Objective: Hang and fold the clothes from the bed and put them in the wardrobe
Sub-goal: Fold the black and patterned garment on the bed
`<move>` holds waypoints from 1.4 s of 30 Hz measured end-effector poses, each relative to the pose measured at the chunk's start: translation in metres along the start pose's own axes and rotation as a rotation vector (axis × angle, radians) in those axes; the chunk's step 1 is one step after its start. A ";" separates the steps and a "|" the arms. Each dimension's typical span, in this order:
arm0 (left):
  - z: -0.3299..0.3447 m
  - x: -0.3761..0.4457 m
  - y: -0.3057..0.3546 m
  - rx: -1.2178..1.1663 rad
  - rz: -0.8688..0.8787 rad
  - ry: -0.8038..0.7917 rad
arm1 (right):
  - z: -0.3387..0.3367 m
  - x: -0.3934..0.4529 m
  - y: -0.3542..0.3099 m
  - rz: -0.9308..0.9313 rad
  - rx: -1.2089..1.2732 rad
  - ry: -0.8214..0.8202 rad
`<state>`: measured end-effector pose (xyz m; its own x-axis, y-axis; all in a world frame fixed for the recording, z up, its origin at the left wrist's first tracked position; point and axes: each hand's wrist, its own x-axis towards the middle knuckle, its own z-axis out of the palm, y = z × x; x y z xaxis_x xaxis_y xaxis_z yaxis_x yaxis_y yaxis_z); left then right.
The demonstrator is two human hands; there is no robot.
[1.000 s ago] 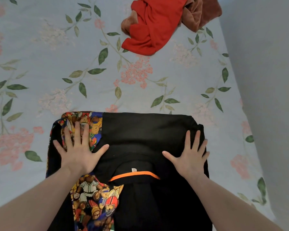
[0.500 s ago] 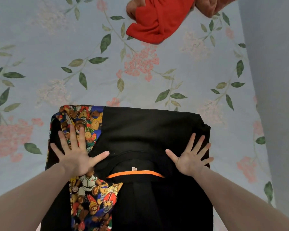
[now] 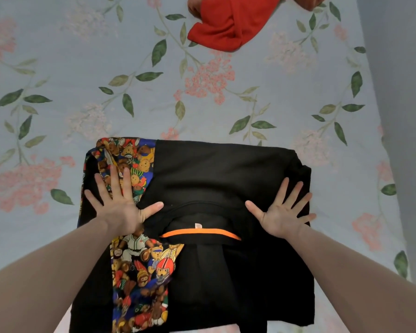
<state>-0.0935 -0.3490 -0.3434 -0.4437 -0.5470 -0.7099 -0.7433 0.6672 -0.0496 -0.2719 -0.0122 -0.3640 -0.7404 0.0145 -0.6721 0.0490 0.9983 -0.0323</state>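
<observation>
Two flat hands press my folded black garment (image 3: 216, 169), low centre of frame on the bed (image 3: 82, 68): left hand (image 3: 120, 205) spread wide on its bear-print panel (image 3: 139, 272), right hand (image 3: 280, 215) splayed near its right edge. Red clothing (image 3: 228, 22) lies at top, well apart.

Red garment (image 3: 228, 22) cut off above.

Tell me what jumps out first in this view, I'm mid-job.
The black folded garment with a colourful teddy-bear print panel and an orange collar stripe lies nearest on the floral bedsheet. The left hand and right hand lie spread flat on it. A crumpled red garment sits at the far edge.
</observation>
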 end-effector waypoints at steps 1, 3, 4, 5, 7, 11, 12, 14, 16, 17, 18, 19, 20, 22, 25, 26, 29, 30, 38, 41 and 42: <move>0.004 -0.001 -0.003 -0.015 0.021 0.040 | 0.001 -0.001 0.001 -0.017 0.004 0.015; 0.014 -0.007 -0.011 -0.067 0.086 0.114 | 0.003 -0.004 0.009 -0.058 0.037 0.045; 0.021 -0.014 -0.017 -0.117 0.120 0.147 | 0.004 -0.008 0.017 -0.098 0.063 0.071; 0.028 -0.024 -0.024 -0.189 0.152 0.190 | 0.005 -0.016 0.028 -0.158 0.094 0.107; 0.044 -0.051 -0.040 -0.399 0.178 0.296 | 0.011 -0.040 0.057 -0.294 0.196 0.200; 0.089 -0.114 -0.077 -0.702 -0.036 0.404 | 0.044 -0.107 0.120 -0.213 0.491 0.271; 0.101 -0.127 -0.085 -0.695 -0.117 0.406 | 0.054 -0.123 0.132 -0.122 0.564 0.260; 0.120 -0.146 -0.099 -0.654 -0.323 0.369 | 0.071 -0.149 0.149 0.073 0.733 0.191; 0.132 -0.163 -0.112 -0.716 -0.497 0.270 | 0.080 -0.167 0.161 0.217 0.835 0.128; 0.136 -0.170 -0.118 -0.808 -0.534 0.218 | 0.081 -0.175 0.164 0.267 0.849 0.101; 0.139 -0.175 -0.124 -0.926 -0.542 0.171 | 0.081 -0.181 0.166 0.298 0.848 0.075; 0.140 -0.179 -0.128 -1.043 -0.535 0.119 | 0.080 -0.186 0.165 0.304 0.841 0.048; 0.141 -0.183 -0.131 -1.134 -0.525 0.060 | 0.078 -0.190 0.162 0.283 0.836 0.020; 0.139 -0.191 -0.133 -1.276 -0.483 -0.090 | 0.072 -0.196 0.153 0.204 0.812 -0.034; 0.136 -0.205 -0.125 -1.432 -0.403 -0.252 | 0.067 -0.200 0.138 0.093 0.747 -0.086; 0.136 -0.209 -0.120 -1.465 -0.388 -0.252 | 0.067 -0.201 0.133 0.091 0.756 -0.096; 0.136 -0.219 -0.102 -1.559 -0.369 -0.252 | 0.074 -0.202 0.125 0.121 0.906 -0.132; 0.137 -0.222 -0.096 -1.584 -0.364 -0.282 | 0.078 -0.202 0.123 0.148 0.964 -0.153; 0.136 -0.238 -0.055 -1.376 -0.506 -0.173 | 0.082 -0.208 0.105 0.261 1.166 -0.230; 0.118 -0.245 -0.048 -1.328 -0.552 -0.058 | 0.064 -0.214 0.095 0.303 1.196 -0.231; 0.108 -0.248 -0.047 -1.333 -0.550 -0.028 | 0.054 -0.215 0.091 0.307 1.202 -0.230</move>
<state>0.1055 -0.1903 -0.2405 0.0457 -0.5544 -0.8310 -0.7257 -0.5901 0.3537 -0.0723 0.0723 -0.2623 -0.4626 0.1052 -0.8803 0.8650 0.2714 -0.4221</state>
